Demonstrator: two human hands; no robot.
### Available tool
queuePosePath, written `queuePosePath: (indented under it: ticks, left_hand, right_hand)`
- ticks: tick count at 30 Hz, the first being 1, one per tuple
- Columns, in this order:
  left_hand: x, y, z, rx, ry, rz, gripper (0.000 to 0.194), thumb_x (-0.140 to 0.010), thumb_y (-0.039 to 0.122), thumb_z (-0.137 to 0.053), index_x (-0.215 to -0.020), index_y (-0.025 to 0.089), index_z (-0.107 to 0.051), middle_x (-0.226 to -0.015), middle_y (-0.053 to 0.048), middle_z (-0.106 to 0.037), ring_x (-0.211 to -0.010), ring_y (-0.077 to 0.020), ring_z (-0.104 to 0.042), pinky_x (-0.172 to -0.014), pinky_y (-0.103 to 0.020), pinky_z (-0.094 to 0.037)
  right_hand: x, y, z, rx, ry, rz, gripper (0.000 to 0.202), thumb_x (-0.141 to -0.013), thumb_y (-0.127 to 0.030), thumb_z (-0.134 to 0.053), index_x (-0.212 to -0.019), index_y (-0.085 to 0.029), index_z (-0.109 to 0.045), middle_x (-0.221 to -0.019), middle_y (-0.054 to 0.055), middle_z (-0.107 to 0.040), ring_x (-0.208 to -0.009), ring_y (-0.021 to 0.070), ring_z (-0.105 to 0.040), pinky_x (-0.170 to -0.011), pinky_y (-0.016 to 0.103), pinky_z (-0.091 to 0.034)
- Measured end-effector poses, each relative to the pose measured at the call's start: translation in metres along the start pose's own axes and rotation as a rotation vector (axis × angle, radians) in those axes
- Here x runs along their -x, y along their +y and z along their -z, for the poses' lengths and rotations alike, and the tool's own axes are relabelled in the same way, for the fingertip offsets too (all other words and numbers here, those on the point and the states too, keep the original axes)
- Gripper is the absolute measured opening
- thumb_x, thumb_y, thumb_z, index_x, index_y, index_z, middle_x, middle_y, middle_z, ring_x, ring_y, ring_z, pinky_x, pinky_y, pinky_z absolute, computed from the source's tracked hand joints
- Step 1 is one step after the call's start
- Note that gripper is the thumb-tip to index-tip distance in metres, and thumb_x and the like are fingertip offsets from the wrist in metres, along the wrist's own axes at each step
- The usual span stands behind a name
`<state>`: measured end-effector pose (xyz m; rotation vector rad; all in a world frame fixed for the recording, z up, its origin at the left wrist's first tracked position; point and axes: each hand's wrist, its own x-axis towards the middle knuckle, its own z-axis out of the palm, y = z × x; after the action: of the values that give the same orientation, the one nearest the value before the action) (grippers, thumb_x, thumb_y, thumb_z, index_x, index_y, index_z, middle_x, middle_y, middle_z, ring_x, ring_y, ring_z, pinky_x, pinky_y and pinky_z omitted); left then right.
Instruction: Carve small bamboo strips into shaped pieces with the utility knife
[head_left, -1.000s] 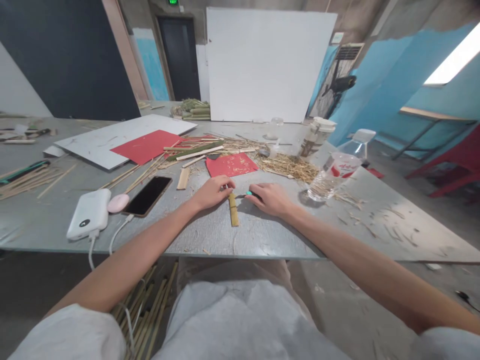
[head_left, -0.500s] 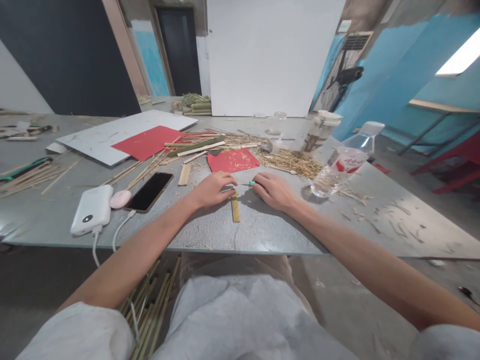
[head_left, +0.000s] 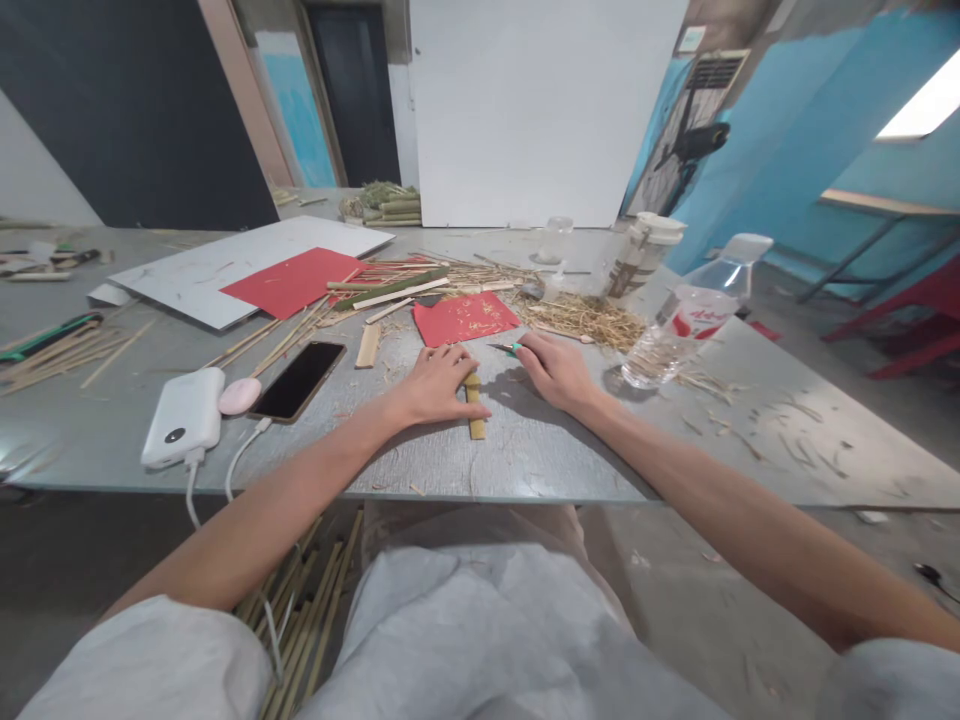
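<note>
My right hand (head_left: 556,368) is closed round the green handle of a small knife (head_left: 514,349), its thin blade pointing left above the table. Most of the handle is hidden by the fingers. My left hand (head_left: 441,386) lies over a short yellow-green strip (head_left: 477,428), which looks like split bamboo or stalk. Its thumb stretches across the strip, apart from the fingers near the strip's far end. Just beyond both hands is a red sheet (head_left: 466,319) with pale shavings on it.
A phone (head_left: 298,381), a white power bank (head_left: 182,417) with a cable and a pink round object (head_left: 240,396) lie at left. Dry straw (head_left: 589,322) and a plastic bottle (head_left: 686,315) are at right. Behind are loose sticks (head_left: 397,290) and another red sheet (head_left: 296,281).
My left thumb has spread away from the fingers and now crosses the strip nearer me. My right hand has shifted slightly up and right with the knife, showing more of its blade.
</note>
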<state>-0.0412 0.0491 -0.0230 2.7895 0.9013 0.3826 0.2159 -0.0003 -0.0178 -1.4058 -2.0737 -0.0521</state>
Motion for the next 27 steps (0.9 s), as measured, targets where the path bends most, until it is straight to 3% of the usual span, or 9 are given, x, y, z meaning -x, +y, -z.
queuePosePath:
  ticks: [4,9,15,21,24,27]
  left_hand:
    - [-0.003,-0.004,-0.001,0.05,0.027,0.064,0.063,-0.08,0.071,-0.077,-0.109,0.017,-0.065,-0.126,-0.016,-0.064,-0.121,-0.0388,-0.057,-0.108,-0.055,-0.037]
    - [-0.005,-0.008,0.0,0.216,0.063,0.092,0.057,-0.069,0.059,-0.089,-0.097,0.021,-0.056,-0.111,-0.011,-0.064,-0.109,-0.0342,-0.059,-0.099,-0.051,-0.043]
    - [-0.001,-0.005,0.013,0.554,0.109,0.072,0.031,-0.092,0.043,-0.068,-0.107,0.024,-0.05,-0.103,-0.005,-0.069,-0.09,-0.02,-0.066,-0.08,-0.037,-0.054]
    - [0.003,-0.004,0.013,0.658,0.095,0.07,0.025,-0.097,0.042,-0.063,-0.109,0.024,-0.051,-0.089,-0.003,-0.071,-0.085,-0.0199,-0.071,-0.074,-0.034,-0.055]
    - [0.001,-0.003,0.009,0.584,0.071,0.056,0.022,-0.096,0.04,-0.065,-0.107,0.022,-0.059,-0.093,-0.005,-0.073,-0.086,-0.0209,-0.071,-0.077,-0.036,-0.056]
    - [0.0,-0.001,0.012,0.444,0.071,0.031,0.025,-0.09,0.04,-0.074,-0.105,0.02,-0.068,-0.113,-0.011,-0.075,-0.111,-0.0292,-0.069,-0.101,-0.047,-0.052]
  right_hand:
    - [0.0,0.0,0.001,-0.005,0.002,-0.01,0.042,-0.111,-0.053,-0.031,-0.083,-0.027,-0.049,-0.086,0.007,-0.066,-0.081,0.0253,-0.059,-0.075,0.037,-0.039]
    - [0.0,-0.002,0.003,-0.012,0.001,-0.018,0.045,-0.112,-0.054,-0.03,-0.084,-0.026,-0.05,-0.086,0.007,-0.066,-0.082,0.0255,-0.06,-0.076,0.037,-0.039]
    - [-0.001,-0.002,0.005,-0.019,0.012,-0.037,0.047,-0.112,-0.056,-0.029,-0.085,-0.026,-0.054,-0.085,0.007,-0.066,-0.079,0.025,-0.059,-0.074,0.036,-0.039]
    - [-0.001,-0.002,0.005,-0.026,0.02,-0.045,0.044,-0.111,-0.054,-0.031,-0.084,-0.026,-0.053,-0.084,0.007,-0.066,-0.077,0.0246,-0.058,-0.072,0.036,-0.038]
    - [-0.001,-0.002,0.005,-0.027,0.018,-0.043,0.042,-0.111,-0.052,-0.032,-0.084,-0.026,-0.051,-0.084,0.007,-0.066,-0.077,0.0247,-0.059,-0.072,0.036,-0.038]
    - [-0.001,-0.002,0.006,-0.022,0.018,-0.044,0.043,-0.111,-0.053,-0.032,-0.082,-0.026,-0.049,-0.082,0.007,-0.066,-0.077,0.0248,-0.058,-0.073,0.036,-0.038]
